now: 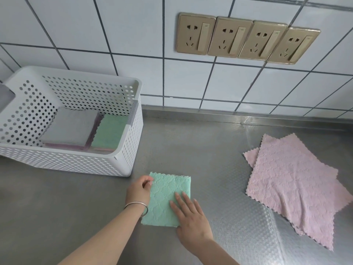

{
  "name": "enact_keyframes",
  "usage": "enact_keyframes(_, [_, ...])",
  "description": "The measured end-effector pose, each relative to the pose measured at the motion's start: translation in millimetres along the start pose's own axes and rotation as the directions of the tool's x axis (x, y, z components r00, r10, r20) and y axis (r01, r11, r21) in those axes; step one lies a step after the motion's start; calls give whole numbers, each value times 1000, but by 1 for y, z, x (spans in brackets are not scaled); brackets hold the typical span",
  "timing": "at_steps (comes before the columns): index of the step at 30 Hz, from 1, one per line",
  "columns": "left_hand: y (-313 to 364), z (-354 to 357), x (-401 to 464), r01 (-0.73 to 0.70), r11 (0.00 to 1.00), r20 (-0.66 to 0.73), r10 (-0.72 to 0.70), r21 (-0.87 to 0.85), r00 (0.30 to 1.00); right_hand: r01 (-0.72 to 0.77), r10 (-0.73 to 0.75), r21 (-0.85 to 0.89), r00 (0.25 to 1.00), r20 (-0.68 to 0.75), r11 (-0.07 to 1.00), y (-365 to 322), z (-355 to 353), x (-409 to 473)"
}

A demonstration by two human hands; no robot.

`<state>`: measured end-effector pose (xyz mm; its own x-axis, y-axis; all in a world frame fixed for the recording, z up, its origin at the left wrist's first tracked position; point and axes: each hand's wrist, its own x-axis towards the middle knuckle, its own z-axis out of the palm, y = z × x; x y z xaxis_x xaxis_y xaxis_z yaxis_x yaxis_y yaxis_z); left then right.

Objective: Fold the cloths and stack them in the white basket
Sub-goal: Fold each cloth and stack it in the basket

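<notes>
Folded green cloth (165, 199) lies flat on the steel counter (76, 203), just in front of the near right corner of the white basket (122, 150). Left hand (139, 190) at the cloth's left edge: thumb and fingers curled, pinching the upper left corner of the cloth; metal bangle (137, 207) on that wrist. Right hand (192, 217) palm-down on the cloth's lower right part, fingers straight, slightly spread, lying flat on the fabric and pointing toward the far left; heel of the hand is off the cloth, on the counter. Basket holds a folded grey cloth (69, 125) on top of a stack and a folded green one (109, 131) beside it. Unfolded pink cloths (294, 190) lie overlapping, well apart to the right. Wall sockets (246, 38) above.
</notes>
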<state>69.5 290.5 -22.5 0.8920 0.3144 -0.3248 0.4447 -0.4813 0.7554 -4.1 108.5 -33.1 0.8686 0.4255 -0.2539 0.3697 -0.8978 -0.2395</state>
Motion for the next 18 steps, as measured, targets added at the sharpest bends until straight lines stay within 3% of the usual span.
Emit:
enact_keyframes(9, [-4,-2,-6,-30,999,-54,31,17,998,35,-35,-1,998,46,999,7,-7,-2])
enact_keyframes(13, [-5,-1,-8,-72,996,-72,76,59,995,57,-57,-25,998,3,998,11,-6,-4])
enact_keyframes(16, [-11,-1,-10,-195,962,-141,223,189,965,92,-90,6,988,-122,996,14,-11,-6])
enact_keyframes(18, [-18,1,-12,-381,815,-147,483,436,863,69,-52,67,973,-227,995,16,-15,-1])
